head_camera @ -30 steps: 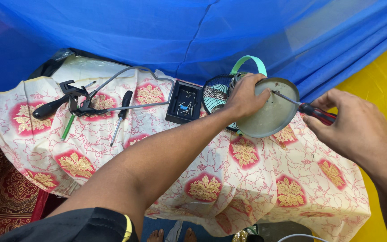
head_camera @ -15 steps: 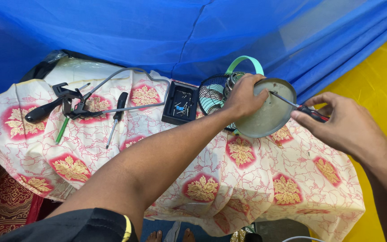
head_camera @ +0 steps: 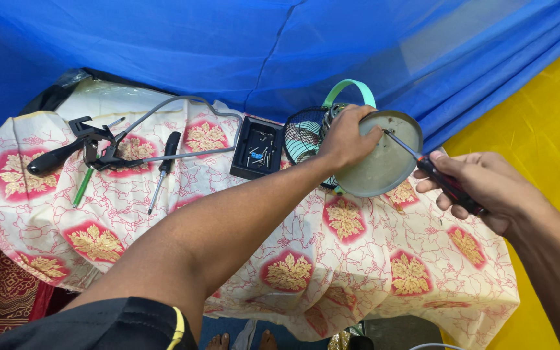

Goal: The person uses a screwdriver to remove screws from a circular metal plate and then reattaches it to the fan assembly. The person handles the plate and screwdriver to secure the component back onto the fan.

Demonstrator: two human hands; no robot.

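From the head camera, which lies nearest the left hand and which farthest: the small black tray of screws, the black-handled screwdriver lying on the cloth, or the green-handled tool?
Measured from the left hand:
1. Small black tray of screws, just to its left.
2. Black-handled screwdriver, further left on the patterned cloth.
3. Green-handled tool, farthest left, beside the black clamp.
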